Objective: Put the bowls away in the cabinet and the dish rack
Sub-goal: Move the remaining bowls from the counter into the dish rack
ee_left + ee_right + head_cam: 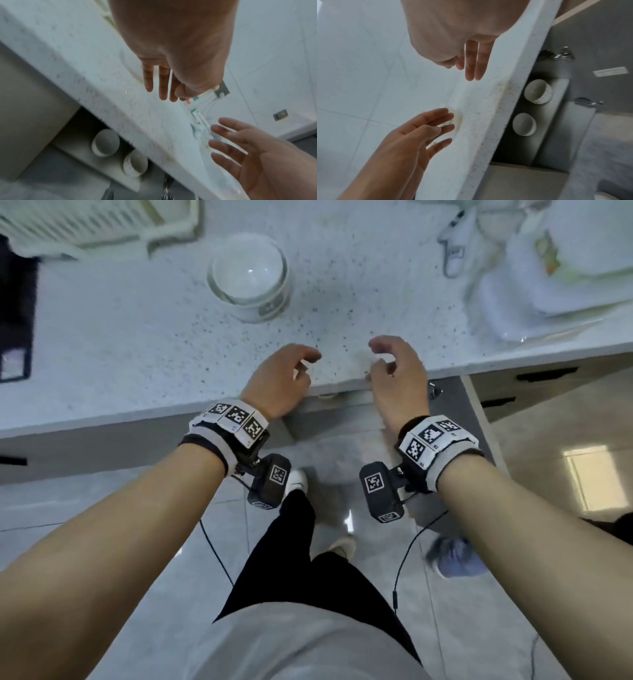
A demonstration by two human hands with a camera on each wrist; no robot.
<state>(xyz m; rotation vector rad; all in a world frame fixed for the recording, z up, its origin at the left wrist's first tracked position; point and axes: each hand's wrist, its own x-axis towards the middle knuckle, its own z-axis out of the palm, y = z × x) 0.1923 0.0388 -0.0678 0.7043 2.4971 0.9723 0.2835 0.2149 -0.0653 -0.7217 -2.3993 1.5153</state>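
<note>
A white bowl (250,275) stands upright on the speckled counter (137,344), in front of the cream slatted dish rack (85,224) at the back left. Under the counter, the open cabinet (544,142) holds two white bowls (537,91) (524,124), which also show in the left wrist view (105,142) (135,164). My left hand (308,366) and right hand (376,359) hover side by side over the counter's front edge. Their palms face each other, the fingers are loosely bent, and both hold nothing. The counter bowl lies well beyond both hands.
White plates (565,268) are stacked at the back right, beside clear plastic wrapping. A dark object (15,320) sits at the counter's left edge. The grey cabinet door (479,412) stands open by my right wrist. A blue shoe (455,556) is on the tiled floor.
</note>
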